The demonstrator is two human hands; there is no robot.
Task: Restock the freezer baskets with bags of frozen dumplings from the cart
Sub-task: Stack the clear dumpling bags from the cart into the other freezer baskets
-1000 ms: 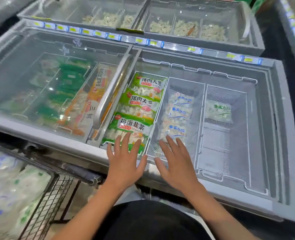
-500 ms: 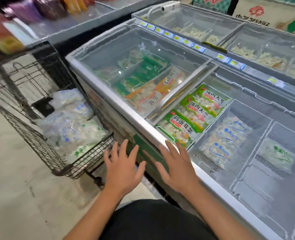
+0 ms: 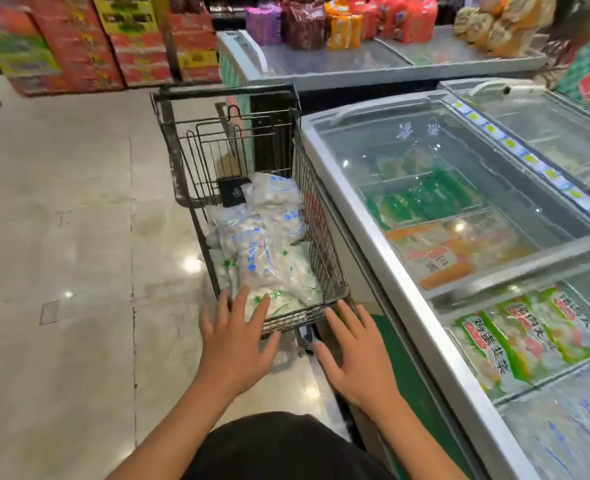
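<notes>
Since half a second ago the view has swung left, off the freezer [image 3: 383, 237] and onto the cart [image 3: 314, 233], which now sits in the middle of the frame. Both hands have come along with it, from over the freezer's front rail to the near end of the cart. The left hand [image 3: 238, 344] hangs over the cart's near rim with its fingers spread and straight, their tips above the nearest bags; whether they touch the wire or the plastic cannot be told. The right hand [image 3: 355, 362] is beside it, just short of the cart's near right corner, fingers likewise apart and straight, holding nothing.

The bags [image 3: 269, 251] of dumplings lie heaped in the cart, clear plastic with blue and green print too blurred to read. A small dark item [image 3: 232, 192] lies at the far end of the heap, and what it is cannot be told. The cart's underside and wheels are hidden by the hands and basket.

The freezer stands just right of the cart and is cut off by the right edge. Under its misted lid [image 3: 459, 188], green and orange packs are only smears. In the open section, green packs [image 3: 515, 344] show red and dark Chinese characters, hard to read at this angle. The shelves [image 3: 78, 39] at the back are streaked by motion, so no writing there is legible.
</notes>
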